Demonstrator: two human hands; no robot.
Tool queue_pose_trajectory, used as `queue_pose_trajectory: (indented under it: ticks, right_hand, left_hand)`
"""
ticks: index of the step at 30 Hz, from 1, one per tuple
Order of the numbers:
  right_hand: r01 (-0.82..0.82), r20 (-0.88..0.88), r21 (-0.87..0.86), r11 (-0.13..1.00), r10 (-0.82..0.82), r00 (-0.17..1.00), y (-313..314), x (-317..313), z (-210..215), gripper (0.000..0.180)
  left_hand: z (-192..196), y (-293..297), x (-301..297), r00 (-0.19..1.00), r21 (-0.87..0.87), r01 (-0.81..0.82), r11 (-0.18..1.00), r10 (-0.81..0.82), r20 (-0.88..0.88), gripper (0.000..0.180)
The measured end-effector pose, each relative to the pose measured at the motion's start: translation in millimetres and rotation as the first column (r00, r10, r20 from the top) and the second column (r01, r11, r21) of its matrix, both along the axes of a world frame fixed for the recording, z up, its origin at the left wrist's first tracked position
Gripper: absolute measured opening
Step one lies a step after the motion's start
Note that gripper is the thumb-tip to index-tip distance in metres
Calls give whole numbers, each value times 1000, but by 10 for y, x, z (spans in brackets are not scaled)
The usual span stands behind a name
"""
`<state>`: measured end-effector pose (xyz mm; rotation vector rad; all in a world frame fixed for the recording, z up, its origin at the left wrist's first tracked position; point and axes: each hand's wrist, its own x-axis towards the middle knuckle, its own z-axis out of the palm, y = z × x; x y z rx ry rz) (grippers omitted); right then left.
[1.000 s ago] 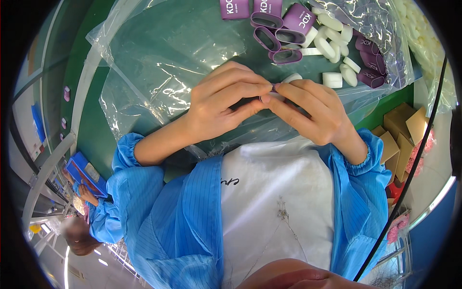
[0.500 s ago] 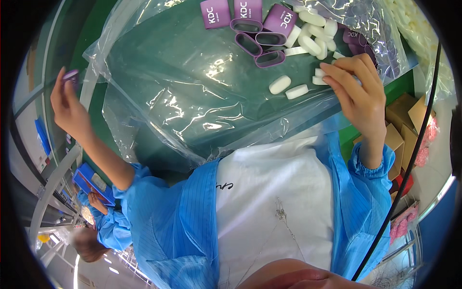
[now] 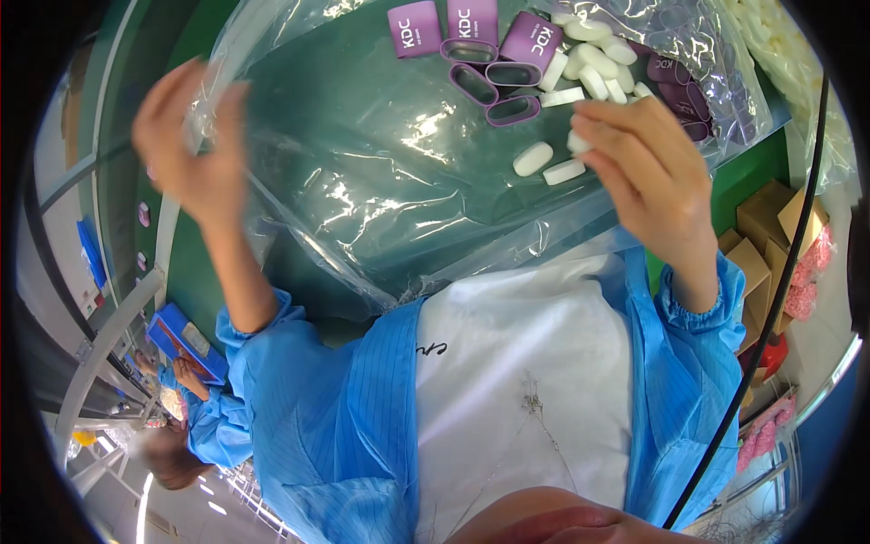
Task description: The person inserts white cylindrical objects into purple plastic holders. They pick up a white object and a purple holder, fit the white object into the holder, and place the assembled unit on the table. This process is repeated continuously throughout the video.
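Note:
My right hand (image 3: 657, 177) is closed on a white oval cap (image 3: 577, 142), pinched between thumb and fingertips above the plastic sheet (image 3: 362, 181). Two loose white oval pieces (image 3: 533, 159) lie just left of it. Beyond the fingers is a heap of white oval pieces (image 3: 594, 59), beside several purple oval sleeves (image 3: 513, 111), some showing hollow open ends. At the left, my left hand (image 3: 195, 145) is raised, smeared by motion, with thumb and fingers apart and nothing seen in it.
Small purple pieces (image 3: 143, 214) sit on the green strip beyond the metal rail (image 3: 166, 227) at the left. More purple sleeves (image 3: 684, 100) fill a clear bag at the right. Cardboard boxes (image 3: 766, 218) stand lower right. A black cable (image 3: 770, 308) crosses the right side. Another person (image 3: 208, 422) sits at lower left.
My left hand has let go of a purple sleeve by the rail and moved back to the right, opening. My right hand has shifted slightly left with a white cap in its fingers.

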<state>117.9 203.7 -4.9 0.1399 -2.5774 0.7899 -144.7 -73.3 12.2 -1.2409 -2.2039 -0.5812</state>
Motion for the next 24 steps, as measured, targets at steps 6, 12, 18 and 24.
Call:
queue_pose_trajectory:
  ticks: [6,12,18,24]
  right_hand:
    - [-17,90,69,997,10,996,-91,32,-150,27]
    - [35,79,107,994,-43,996,-227,-13,-145,29]
    - [19,-202,-110,994,-41,979,-273,-52,-65,32]
    - [-102,-205,-109,989,78,976,-542,-173,-112,40]
  left_hand:
    - [-164,818,1093,848,-5,445,896,-419,325,28]
    - [-157,653,1031,775,25,568,822,-546,318,27]
    - [-303,551,1246,599,275,396,876,-474,645,39]
    - [-362,477,1279,523,247,362,899,-415,744,67]
